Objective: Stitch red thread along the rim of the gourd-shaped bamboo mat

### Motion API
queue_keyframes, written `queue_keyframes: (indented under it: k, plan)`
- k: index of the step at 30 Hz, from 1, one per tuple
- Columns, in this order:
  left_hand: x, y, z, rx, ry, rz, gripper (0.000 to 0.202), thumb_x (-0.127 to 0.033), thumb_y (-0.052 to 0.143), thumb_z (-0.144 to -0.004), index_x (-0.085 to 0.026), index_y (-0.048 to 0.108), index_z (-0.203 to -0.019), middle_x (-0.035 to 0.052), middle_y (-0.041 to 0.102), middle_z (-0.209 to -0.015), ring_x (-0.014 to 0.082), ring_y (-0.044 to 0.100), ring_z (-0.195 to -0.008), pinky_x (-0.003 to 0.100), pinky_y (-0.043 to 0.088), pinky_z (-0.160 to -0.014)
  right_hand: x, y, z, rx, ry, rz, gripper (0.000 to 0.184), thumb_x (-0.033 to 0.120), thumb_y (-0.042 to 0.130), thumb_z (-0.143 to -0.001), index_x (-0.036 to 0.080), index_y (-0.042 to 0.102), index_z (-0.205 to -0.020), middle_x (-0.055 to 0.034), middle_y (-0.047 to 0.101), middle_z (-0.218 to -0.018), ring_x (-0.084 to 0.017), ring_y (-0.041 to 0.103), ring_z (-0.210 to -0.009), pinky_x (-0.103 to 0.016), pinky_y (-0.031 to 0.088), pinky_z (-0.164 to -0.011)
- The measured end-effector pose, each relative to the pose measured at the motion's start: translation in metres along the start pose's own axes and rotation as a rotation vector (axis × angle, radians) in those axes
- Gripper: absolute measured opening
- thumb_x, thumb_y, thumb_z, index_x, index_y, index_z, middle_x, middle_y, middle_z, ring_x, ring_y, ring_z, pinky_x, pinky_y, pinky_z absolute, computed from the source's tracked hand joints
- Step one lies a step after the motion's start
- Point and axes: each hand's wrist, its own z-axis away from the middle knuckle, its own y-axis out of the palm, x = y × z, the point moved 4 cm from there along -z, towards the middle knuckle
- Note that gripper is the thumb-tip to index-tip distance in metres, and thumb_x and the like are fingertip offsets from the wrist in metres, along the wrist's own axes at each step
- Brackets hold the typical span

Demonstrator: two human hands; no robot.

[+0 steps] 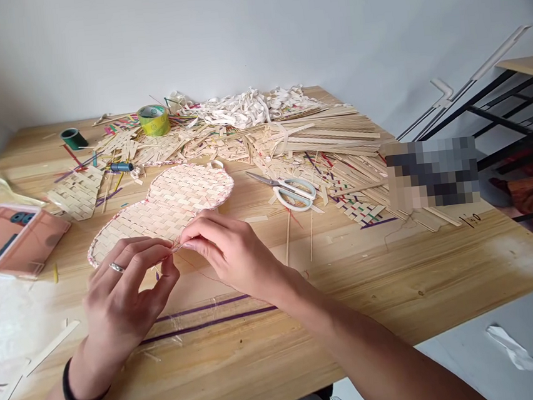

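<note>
A flat woven straw piece [168, 206], gourd-shaped with a pinkish trimmed rim, lies on the wooden table [397, 288]. My left hand [125, 295], wearing a ring and a black wristband, pinches the near edge of the piece. My right hand [224, 248] pinches the same spot from the right, fingertips almost touching the left ones. Both hands are closed on the rim; what thin strand they may hold is too small to make out.
White-handled scissors [291, 191] lie right of the woven piece. Behind are heaps of straw strips [298, 140], a green tape roll [154, 119], a small dark cup [73, 138], a woven scrap [78, 193]. A pink case [13, 240] sits left. A black rack [513, 113] stands right.
</note>
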Motion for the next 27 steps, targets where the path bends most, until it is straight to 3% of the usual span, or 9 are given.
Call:
queue_keyframes:
  k: [14,21,27]
  plan:
    - [-0.0016,0.0006,-0.0004,0.034,0.013,0.015,0.027,-0.001,0.071,-0.090,-0.023,0.065,-0.104,0.0013,0.078,-0.095,0.0174,0.075,-0.084,0.031,0.060,-0.079,-0.0023,0.0007,-0.0002,0.076,0.073,0.017,0.015,0.020,0.054,-0.111,0.020,0.062,-0.099,-0.0066,0.071,-0.098,-0.018,0.069,-0.094,-0.031,0.054,-0.087]
    - [-0.0037,0.0009,-0.0007,0.020,0.023,0.032,0.028,0.000,0.072,-0.089,-0.022,0.065,-0.104,0.0010,0.077,-0.095,0.0159,0.074,-0.087,0.029,0.059,-0.081,-0.0041,-0.0009,0.0005,0.057,0.217,-0.160,0.011,0.022,0.068,-0.105,0.017,0.068,-0.095,-0.0036,0.073,-0.094,-0.015,0.068,-0.085,-0.026,0.052,-0.080]
    - [-0.0078,0.0043,-0.0013,0.045,0.054,0.060,0.028,0.002,0.070,-0.089,-0.020,0.064,-0.104,0.0033,0.076,-0.093,0.0164,0.071,-0.085,0.029,0.058,-0.081,-0.0029,0.0021,-0.0001,0.028,0.225,-0.153,0.016,0.025,0.063,-0.108,0.019,0.068,-0.094,-0.0039,0.072,-0.094,-0.015,0.067,-0.087,-0.027,0.053,-0.083]
